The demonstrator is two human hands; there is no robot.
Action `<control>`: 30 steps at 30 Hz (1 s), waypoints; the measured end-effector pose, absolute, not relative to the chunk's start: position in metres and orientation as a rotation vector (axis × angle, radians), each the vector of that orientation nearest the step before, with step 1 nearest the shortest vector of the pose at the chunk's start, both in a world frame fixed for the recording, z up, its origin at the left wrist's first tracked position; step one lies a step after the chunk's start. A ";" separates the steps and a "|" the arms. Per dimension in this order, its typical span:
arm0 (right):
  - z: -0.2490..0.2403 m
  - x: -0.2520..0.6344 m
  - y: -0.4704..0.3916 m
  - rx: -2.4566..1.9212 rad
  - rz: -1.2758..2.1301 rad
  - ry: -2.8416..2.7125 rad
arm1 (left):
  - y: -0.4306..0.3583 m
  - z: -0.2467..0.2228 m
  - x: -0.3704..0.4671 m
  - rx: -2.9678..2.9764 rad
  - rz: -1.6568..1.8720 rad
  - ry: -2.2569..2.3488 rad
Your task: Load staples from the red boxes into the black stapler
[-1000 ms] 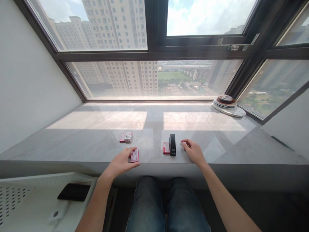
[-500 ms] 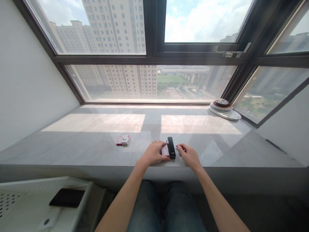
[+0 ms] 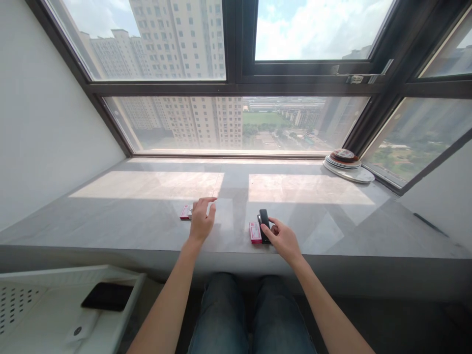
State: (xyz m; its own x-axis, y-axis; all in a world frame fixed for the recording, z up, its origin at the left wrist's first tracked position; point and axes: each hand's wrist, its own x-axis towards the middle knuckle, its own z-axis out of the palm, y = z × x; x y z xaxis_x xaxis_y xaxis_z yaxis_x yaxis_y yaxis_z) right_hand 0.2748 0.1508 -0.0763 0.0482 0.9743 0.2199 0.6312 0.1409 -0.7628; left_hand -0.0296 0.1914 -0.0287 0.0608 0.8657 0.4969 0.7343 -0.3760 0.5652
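Left hand (image 3: 202,223) has shifted left, thumb and fingers apart, over the far-left box (image 3: 185,212); contact unclear. Middle box (image 3: 255,232), pink and white, now lies let go, flat on the window ledge (image 3: 147,226) just beside the stapler (image 3: 263,215), so its placing looks done. Right hand (image 3: 285,240) now grips that stapler: black, slim, pointing windowward, partly thumb-covered.

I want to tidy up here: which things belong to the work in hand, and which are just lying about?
Likely in use:
black stapler, touched by the right hand
red-and-white box beside the stapler
partly hidden red-and-white box by the left hand

Probably just lying about:
stack of plate-like discs
black flat object at the white bin
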 end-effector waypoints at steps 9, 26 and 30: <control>-0.076 0.273 0.150 -1.575 0.542 -1.677 | 0.188 -0.069 -0.179 2.152 0.656 1.860; -0.076 0.276 0.153 -1.566 0.565 -1.713 | 0.178 -0.047 0.057 2.078 0.784 0.961; -0.076 0.278 0.154 -1.558 0.586 -1.717 | 0.176 -0.059 0.064 2.060 0.836 0.952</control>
State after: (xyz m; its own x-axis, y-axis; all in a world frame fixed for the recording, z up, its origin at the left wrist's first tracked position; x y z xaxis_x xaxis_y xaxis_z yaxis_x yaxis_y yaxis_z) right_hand 0.2783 0.1539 -0.0759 0.0035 0.9770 0.2131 0.6432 0.1610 -0.7486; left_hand 0.0635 0.1759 -0.0588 0.5197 0.8155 0.2548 0.3583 -0.4788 0.8015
